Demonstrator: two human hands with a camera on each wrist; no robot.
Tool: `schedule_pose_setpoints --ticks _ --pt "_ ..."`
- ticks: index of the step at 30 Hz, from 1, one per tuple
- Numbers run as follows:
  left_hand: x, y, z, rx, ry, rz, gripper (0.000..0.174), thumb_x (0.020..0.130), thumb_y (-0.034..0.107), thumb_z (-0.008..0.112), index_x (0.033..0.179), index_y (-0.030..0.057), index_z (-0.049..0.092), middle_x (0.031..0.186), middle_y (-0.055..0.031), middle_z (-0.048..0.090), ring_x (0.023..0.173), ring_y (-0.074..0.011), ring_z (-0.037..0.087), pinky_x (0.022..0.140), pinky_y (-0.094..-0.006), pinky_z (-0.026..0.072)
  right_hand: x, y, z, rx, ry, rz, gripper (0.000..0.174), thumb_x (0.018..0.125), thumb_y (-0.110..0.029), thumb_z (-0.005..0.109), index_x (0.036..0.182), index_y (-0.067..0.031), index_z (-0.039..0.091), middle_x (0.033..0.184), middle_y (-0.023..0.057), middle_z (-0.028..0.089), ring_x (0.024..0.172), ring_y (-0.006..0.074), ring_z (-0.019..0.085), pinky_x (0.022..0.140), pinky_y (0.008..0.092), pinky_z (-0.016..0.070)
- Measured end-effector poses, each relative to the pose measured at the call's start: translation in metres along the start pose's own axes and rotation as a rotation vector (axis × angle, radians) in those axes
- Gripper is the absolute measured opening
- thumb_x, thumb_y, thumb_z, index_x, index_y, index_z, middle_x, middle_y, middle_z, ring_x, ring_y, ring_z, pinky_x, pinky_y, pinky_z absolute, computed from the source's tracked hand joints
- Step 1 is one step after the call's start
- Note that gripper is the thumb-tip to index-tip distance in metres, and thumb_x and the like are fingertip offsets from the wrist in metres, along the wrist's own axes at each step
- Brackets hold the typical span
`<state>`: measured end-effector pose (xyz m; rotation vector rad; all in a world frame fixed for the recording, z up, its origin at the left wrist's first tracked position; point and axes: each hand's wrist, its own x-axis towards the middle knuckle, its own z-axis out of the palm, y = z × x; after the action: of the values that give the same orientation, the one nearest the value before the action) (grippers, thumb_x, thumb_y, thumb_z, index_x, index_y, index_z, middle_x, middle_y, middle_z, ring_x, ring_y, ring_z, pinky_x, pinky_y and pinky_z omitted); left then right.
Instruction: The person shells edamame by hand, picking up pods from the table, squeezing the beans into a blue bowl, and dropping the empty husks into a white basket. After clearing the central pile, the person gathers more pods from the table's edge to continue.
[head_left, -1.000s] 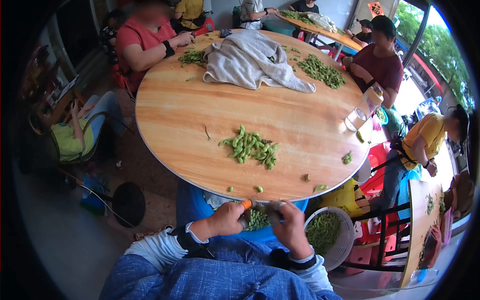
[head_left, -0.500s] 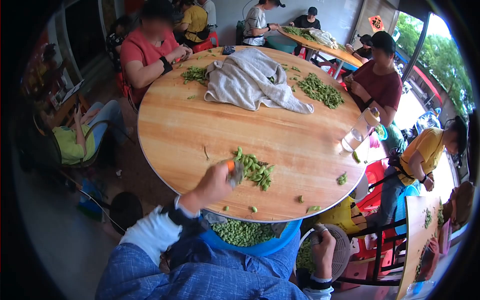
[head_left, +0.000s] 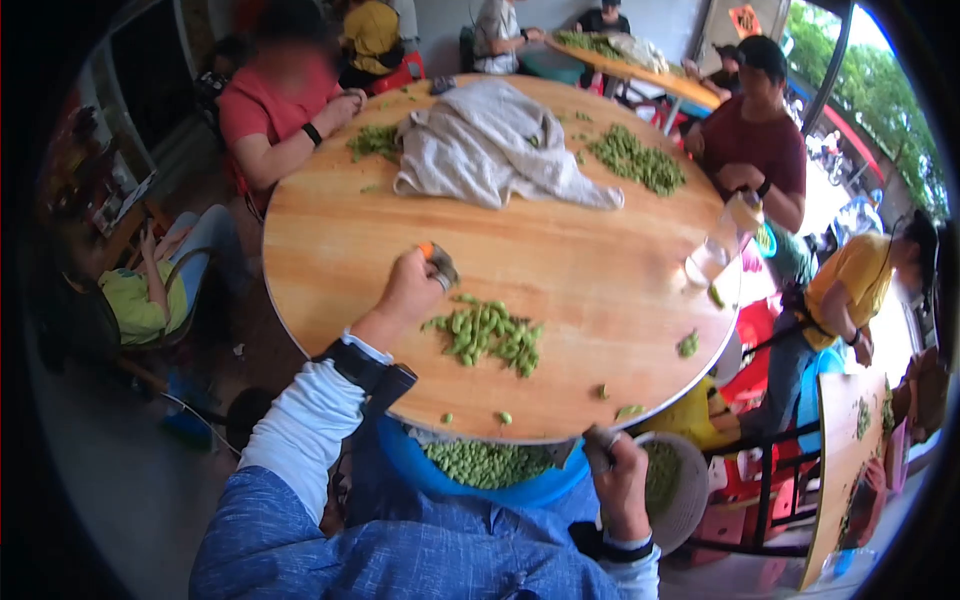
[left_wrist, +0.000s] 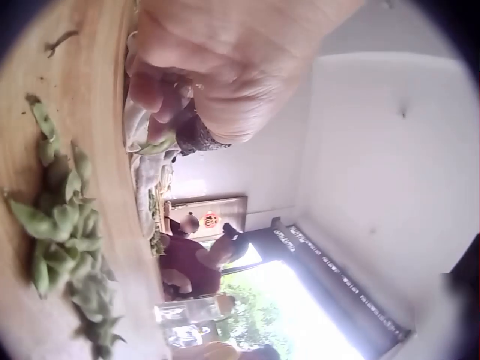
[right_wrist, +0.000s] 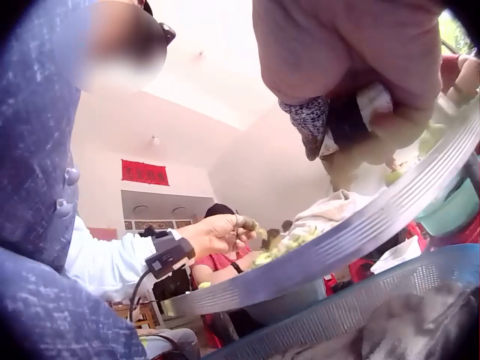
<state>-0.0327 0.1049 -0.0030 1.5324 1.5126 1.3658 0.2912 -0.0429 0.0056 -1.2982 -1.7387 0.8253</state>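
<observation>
Over the wooden round table, my left hand is raised just behind a small pile of green soybean pods. Its fingers are curled, with dark wrapping on the thumb and orange on a finger; in the left wrist view they pinch a green soybean pod. My right hand hangs at the table's near edge, beside a white basket of pods. Loosely curled, its wrapped fingers show nothing between them. Shelled green beans fill a blue basin over my lap.
A grey cloth covers part of the table's far side, near larger pod piles. At the right edge stands a clear bottle. Two people sit across the table. A few loose pods lie by the near edge.
My hands were together over the basin, then parted, the left reaching to the pods and the right to the basket. Since then the left has moved up and left, the right back toward the table edge.
</observation>
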Motion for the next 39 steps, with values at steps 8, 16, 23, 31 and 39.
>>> schedule_pose_setpoints --ticks 8,16,23,31,39 --pt "-0.06 0.014 -0.024 -0.304 0.018 -0.127 0.015 0.079 -0.001 0.051 0.093 0.0028 0.052 0.073 -0.0064 0.058 0.058 -0.008 0.05 0.052 -0.0197 0.0417 -0.009 -0.003 -0.013 0.096 -0.469 -0.005 0.018 0.069 0.001 0.061 0.088 -0.0003 0.06 0.07 0.0136 0.056 0.065 0.0283 0.056 0.058 0.0321 0.0444" --pt "-0.076 -0.025 -0.016 -0.343 0.031 -0.171 0.015 0.079 -0.001 0.053 0.093 0.0002 0.052 0.073 -0.0058 0.057 0.062 -0.0078 0.053 0.049 -0.0182 0.0409 -0.017 0.051 0.037 -0.37 -0.728 -0.078 0.01 0.07 -0.013 0.053 0.072 -0.0028 0.056 0.067 0.019 0.054 0.067 0.0362 0.053 0.057 0.0421 0.042" --pt "-0.077 -0.025 -0.016 -0.429 0.044 -0.17 0.017 0.079 -0.001 0.053 0.095 0.0026 0.053 0.074 -0.0049 0.057 0.06 -0.0067 0.051 0.049 -0.0172 0.0408 0.006 0.104 0.126 -0.539 -0.385 -0.487 0.024 0.068 -0.012 0.052 0.091 -0.0076 0.057 0.094 0.0156 0.055 0.091 0.0357 0.05 0.078 0.0457 0.0396" --pt "-0.074 -0.024 -0.018 -0.476 0.022 -0.212 0.016 0.078 -0.002 0.051 0.094 0.0004 0.052 0.072 -0.0055 0.057 0.058 -0.0068 0.05 0.046 -0.0176 0.0398 -0.005 0.173 0.185 -1.303 -0.449 -0.653 0.046 0.08 -0.025 0.042 0.123 -0.0119 0.034 0.124 0.0153 0.038 0.116 0.0316 0.035 0.098 0.0447 0.026" --pt "-0.074 -0.029 -0.021 -0.455 -0.028 -0.189 0.016 0.081 0.002 0.052 0.096 0.0026 0.053 0.074 -0.0033 0.055 0.063 -0.0073 0.052 0.048 -0.0173 0.0405 0.007 0.188 0.168 -3.585 0.721 -1.858 0.051 0.08 -0.036 0.039 0.126 -0.0146 0.03 0.127 0.0123 0.035 0.117 0.0296 0.034 0.098 0.0439 0.026"
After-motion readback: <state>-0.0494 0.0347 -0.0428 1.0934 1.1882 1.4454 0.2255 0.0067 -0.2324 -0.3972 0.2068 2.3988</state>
